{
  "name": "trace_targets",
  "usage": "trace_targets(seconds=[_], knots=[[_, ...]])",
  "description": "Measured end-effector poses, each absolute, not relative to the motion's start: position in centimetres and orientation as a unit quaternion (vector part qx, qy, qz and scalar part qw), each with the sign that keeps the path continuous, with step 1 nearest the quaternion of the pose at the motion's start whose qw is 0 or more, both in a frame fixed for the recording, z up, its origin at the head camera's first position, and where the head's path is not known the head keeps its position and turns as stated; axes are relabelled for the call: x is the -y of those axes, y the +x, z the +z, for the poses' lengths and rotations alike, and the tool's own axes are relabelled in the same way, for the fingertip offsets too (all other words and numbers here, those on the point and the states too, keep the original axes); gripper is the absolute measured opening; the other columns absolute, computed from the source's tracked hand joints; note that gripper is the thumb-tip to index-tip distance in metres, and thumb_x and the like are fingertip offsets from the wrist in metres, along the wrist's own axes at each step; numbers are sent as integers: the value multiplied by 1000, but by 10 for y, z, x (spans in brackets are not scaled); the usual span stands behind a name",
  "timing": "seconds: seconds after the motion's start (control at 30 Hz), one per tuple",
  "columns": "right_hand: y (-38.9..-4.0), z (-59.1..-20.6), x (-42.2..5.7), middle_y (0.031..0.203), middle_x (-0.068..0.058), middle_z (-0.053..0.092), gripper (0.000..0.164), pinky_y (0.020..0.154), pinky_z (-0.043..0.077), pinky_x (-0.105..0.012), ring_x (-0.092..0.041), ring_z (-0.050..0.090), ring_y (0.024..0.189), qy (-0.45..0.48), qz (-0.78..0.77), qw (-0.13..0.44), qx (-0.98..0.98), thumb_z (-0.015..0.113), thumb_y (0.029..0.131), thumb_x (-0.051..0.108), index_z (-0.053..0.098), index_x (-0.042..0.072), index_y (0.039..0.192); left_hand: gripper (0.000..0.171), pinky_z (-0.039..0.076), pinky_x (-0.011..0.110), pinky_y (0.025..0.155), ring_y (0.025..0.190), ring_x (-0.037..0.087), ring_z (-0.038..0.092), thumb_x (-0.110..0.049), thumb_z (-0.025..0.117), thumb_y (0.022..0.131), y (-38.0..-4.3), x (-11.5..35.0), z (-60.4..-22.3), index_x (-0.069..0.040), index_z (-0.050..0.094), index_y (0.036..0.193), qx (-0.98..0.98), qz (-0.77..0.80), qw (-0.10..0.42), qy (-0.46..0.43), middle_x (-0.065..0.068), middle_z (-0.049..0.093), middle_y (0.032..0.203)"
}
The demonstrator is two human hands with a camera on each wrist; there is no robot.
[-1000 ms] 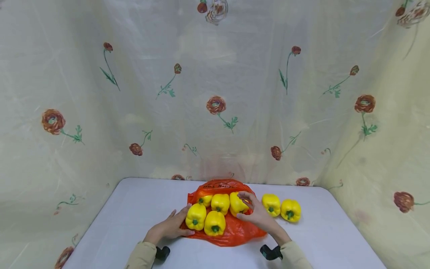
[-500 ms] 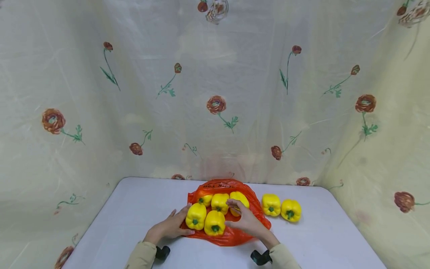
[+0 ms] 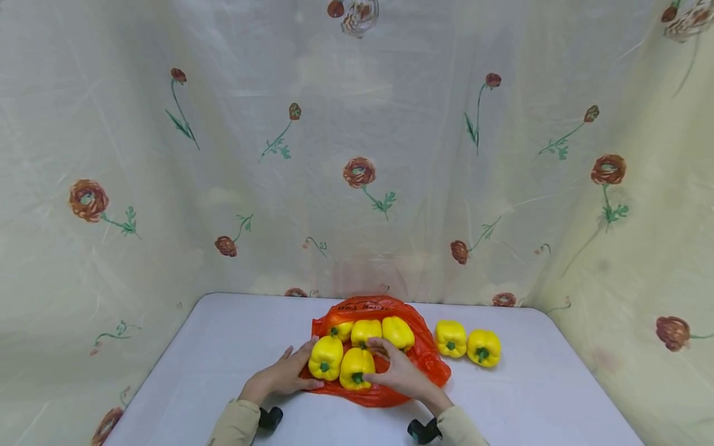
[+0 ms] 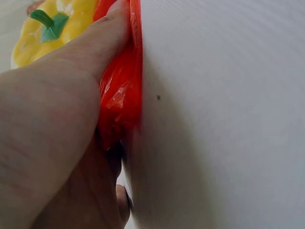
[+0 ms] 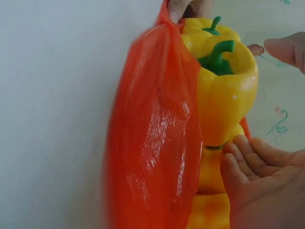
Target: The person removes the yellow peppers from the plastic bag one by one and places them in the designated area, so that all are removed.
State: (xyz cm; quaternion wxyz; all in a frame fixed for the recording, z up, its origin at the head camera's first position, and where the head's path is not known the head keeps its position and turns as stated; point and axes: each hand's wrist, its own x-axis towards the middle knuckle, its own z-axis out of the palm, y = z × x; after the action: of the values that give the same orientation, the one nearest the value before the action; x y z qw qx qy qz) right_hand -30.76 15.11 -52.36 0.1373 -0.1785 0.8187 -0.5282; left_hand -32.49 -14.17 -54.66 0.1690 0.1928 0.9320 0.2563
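Observation:
A red plastic bag [image 3: 428, 362] lies on the table with several yellow bell peppers in its opening. My left hand [image 3: 283, 374] holds the bag's left edge, beside the front left bell pepper [image 3: 325, 354]; its thumb [image 4: 102, 40] lies over the red film in the left wrist view. My right hand [image 3: 400, 374] hovers over the bag, fingers spread and thumb apart, close to the right side of the front right bell pepper [image 3: 352, 365]. In the right wrist view, that pepper [image 5: 228, 95] stands between the thumb and fingers with a gap. Behind it sits the back right bell pepper [image 3: 398, 331].
Two more yellow bell peppers, a nearer one [image 3: 450, 338] and an outer one [image 3: 483, 347], rest on the white table [image 3: 535, 384] to the right of the bag. A flowered curtain [image 3: 357, 248] hangs behind the table and along both sides.
My right hand has moved left and nearer, from the back right bell pepper to the front right one. The bag's right edge has spread a little outward. The left hand stays still.

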Motion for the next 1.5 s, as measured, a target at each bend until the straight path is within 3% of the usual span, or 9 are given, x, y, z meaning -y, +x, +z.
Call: trace_targets(seconds=[0.5,0.93,1.5], knots=[[-311,-537,-142,144,-11,42,75,110,36,-55,-35,39,135,-159,-520,150,-826,78,80,37,40,12,139,102,5,57,120,149,30,19,-62,61,83,-326,142,-548,-12,10,156,-933,253,169,194,9,14,163],[-309,-540,-146,149,-18,35,80,112,30,-59,-38,36,135,-157,-515,183,-823,77,83,29,32,6,145,102,4,57,120,149,30,18,-62,60,83,-326,142,-548,-12,10,156,-932,254,171,194,9,14,163],[-317,-547,-143,139,-12,45,75,108,39,-56,-30,45,125,-149,-512,175,-828,79,79,33,38,9,138,101,4,58,120,149,29,18,-63,60,83,-329,142,-550,-12,11,156,-932,251,172,197,8,14,163]])
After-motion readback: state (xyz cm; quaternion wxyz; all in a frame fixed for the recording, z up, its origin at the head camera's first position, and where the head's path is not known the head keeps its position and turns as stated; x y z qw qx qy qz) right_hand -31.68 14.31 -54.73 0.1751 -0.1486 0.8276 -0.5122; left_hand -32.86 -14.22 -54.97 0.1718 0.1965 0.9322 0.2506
